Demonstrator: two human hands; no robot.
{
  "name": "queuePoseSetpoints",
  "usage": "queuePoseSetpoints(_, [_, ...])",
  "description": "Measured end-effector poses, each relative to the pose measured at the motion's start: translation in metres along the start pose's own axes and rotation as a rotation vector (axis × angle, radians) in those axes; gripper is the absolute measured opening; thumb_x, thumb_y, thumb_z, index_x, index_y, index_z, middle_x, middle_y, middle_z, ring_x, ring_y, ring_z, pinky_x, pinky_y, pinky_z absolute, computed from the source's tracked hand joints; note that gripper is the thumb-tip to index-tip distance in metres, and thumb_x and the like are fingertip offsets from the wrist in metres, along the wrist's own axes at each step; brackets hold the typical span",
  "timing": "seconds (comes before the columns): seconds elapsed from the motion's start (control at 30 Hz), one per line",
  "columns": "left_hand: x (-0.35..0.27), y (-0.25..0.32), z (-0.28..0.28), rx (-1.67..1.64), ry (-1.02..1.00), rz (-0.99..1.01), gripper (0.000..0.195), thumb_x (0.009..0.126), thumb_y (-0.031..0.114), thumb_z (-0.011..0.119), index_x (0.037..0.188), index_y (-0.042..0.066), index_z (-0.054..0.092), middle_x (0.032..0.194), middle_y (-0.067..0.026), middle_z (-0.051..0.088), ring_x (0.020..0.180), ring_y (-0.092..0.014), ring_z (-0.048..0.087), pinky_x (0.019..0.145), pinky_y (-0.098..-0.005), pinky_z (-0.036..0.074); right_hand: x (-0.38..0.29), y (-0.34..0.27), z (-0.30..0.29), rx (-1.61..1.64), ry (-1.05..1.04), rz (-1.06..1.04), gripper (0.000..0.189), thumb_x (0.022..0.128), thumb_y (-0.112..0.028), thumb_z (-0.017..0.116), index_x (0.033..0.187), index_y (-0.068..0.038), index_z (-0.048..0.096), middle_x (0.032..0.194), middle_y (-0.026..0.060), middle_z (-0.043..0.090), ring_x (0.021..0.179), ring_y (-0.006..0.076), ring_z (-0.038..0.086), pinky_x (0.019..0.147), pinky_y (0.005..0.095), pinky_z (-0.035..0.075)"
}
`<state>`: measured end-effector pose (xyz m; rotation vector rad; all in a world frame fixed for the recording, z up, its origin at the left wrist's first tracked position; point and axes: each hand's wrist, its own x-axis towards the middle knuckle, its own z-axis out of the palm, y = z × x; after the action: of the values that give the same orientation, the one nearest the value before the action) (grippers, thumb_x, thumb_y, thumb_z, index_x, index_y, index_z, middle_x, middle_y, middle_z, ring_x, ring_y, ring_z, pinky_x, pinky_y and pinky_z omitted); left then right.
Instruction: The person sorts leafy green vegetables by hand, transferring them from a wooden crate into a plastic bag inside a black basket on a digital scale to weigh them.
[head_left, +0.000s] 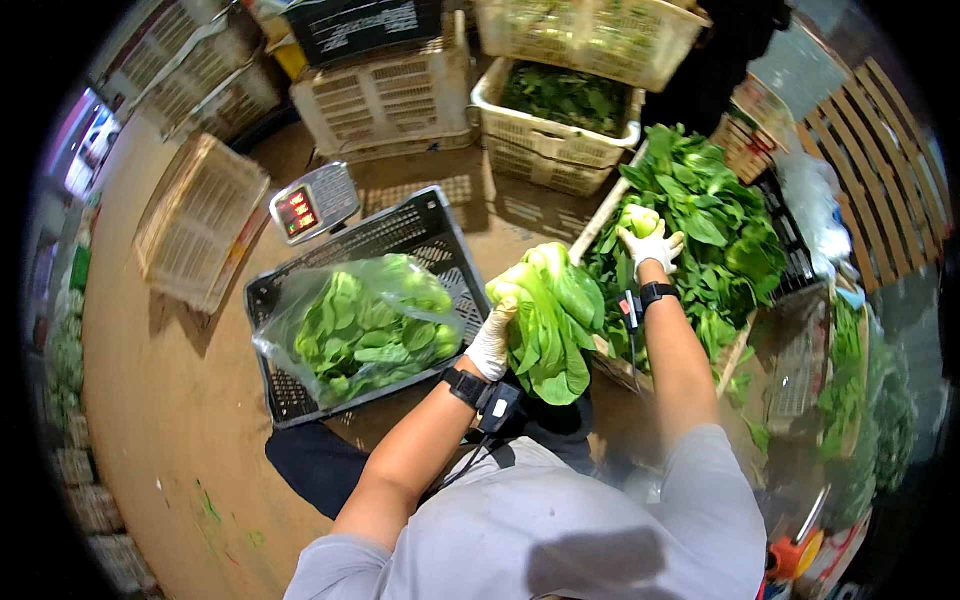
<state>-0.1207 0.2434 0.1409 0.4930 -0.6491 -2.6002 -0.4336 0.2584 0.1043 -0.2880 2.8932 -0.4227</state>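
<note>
My left hand (493, 339), in a white glove, grips a bunch of bok choy (551, 322) with pale stems up and leaves hanging down. My gloved right hand (654, 247) is at the pile of leafy greens (705, 217) on the right, its fingers spread around the pale base of one bok choy (640, 220); how firmly it holds this is unclear. Left of my left hand, a clear plastic bag (375, 322) with bok choy inside lies in a black plastic crate (442, 196). Beyond this crate is a digital scale display (315, 202), lit in red.
A pale plastic crate (199, 225) sits tilted at the left. Stacked crates (386, 97) stand at the back, beside a crate of greens (555, 142). Wooden slats (874, 172) and a plastic bag (814, 202) are at the right. Leaf scraps (208, 504) lie on the floor.
</note>
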Motion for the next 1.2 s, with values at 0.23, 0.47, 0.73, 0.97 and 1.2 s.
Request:
queuePoseSetpoints(0.23, [-0.015, 0.025, -0.009, 0.211, -0.042, 0.182, 0.078, 0.067, 0.045, 0.074, 0.127, 0.006, 0.043, 0.116, -0.0092, 0.055, 0.107, -0.02, 0.053, 0.093, -0.0365, 0.044, -0.016, -0.005, 0.012, 0.296, 0.055, -0.296, 0.085, 0.063, -0.035, 0.075, 0.136, -0.022, 0.035, 0.125, 0.0124, 0.053, 0.111, 0.0297, 0.052, 0.1, 0.0457, 0.035])
queuePoseSetpoints(0.47, [-0.04, 0.055, 0.003, 0.736, -0.298, 0.477, 0.104, 0.047, 0.037, 0.09, 0.132, 0.012, 0.036, 0.14, -0.0108, 0.032, 0.129, -0.024, 0.032, 0.107, -0.0373, 0.026, -0.184, -0.025, -0.052, 1.227, -0.767, -0.752, 0.089, 0.076, -0.017, 0.069, 0.145, -0.017, 0.013, 0.139, 0.0137, 0.036, 0.122, 0.0244, 0.043, 0.1, 0.036, 0.038])
queuePoseSetpoints(0.73, [-0.109, 0.05, -0.013, 0.731, -0.098, 0.84, 0.085, 0.052, 0.048, 0.084, 0.117, 0.011, 0.044, 0.135, -0.0134, 0.028, 0.125, -0.03, 0.031, 0.104, -0.0389, 0.027, -0.309, -0.017, -0.059, 1.286, -1.102, -1.085, 0.129, 0.061, -0.05, 0.079, 0.141, -0.03, -0.02, 0.147, 0.015, 0.019, 0.129, 0.0318, 0.032, 0.105, 0.0468, 0.03])
queuePoseSetpoints(0.97, [-0.164, 0.043, -0.059, 0.678, 0.127, 1.015, 0.095, 0.059, 0.043, 0.083, 0.129, 0.01, 0.029, 0.146, -0.0132, 0.017, 0.133, -0.024, 0.023, 0.105, -0.0351, 0.027, -0.36, -0.044, -0.017, 1.035, -1.314, -1.022, 0.146, 0.047, -0.032, 0.091, 0.14, -0.028, -0.022, 0.141, 0.0154, 0.027, 0.123, 0.03, 0.04, 0.099, 0.0442, 0.039])
queuePoseSetpoints(1.2, [-0.199, 0.072, -0.078, 0.592, 0.437, 0.884, 0.124, 0.062, 0.059, 0.073, 0.144, 0.005, -0.002, 0.149, -0.0196, 0.004, 0.138, -0.03, 0.008, 0.112, -0.0376, 0.01, -0.399, -0.068, 0.043, 0.913, -1.315, -0.887, 0.118, 0.058, -0.02, 0.086, 0.141, -0.013, 0.002, 0.127, 0.0134, 0.042, 0.111, 0.0246, 0.051, 0.092, 0.0381, 0.046])
